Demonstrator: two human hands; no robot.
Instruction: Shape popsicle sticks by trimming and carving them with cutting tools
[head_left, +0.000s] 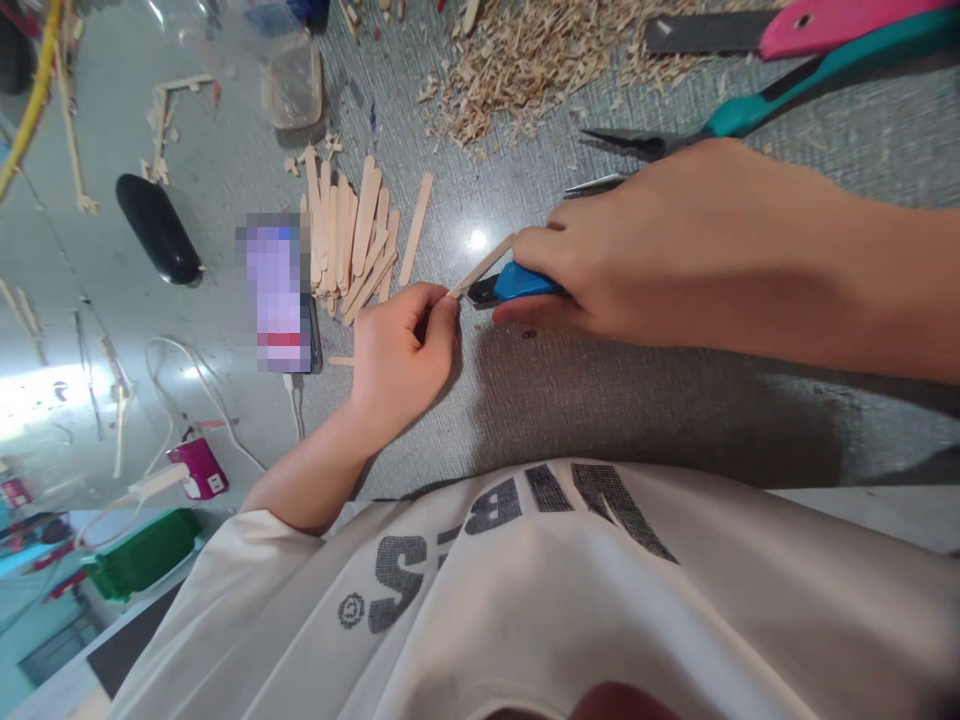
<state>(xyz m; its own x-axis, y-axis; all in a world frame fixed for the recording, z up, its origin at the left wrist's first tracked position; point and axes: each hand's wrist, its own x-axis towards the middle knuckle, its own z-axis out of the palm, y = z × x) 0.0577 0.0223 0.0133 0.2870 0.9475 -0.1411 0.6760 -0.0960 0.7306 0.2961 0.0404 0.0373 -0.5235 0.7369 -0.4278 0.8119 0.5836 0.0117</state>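
Note:
My left hand [401,350] pinches the near end of a thin wooden stick [484,266] that slants up to the right on the grey tabletop. My right hand [637,255] grips a blue utility knife [514,284], its black tip resting against the stick close to my left fingers. A pile of several flat wooden sticks [352,235] lies just left of my hands, with one stick [416,228] lying apart beside it.
A phone [279,292] lies left of the pile, a black oval object [159,228] further left. Wood shavings [525,50] heap at the back. Teal-handled pliers [735,110] and a pink-handled tool [810,25] lie at back right. A plastic cup [292,85], cables and a pink charger [196,468] sit left.

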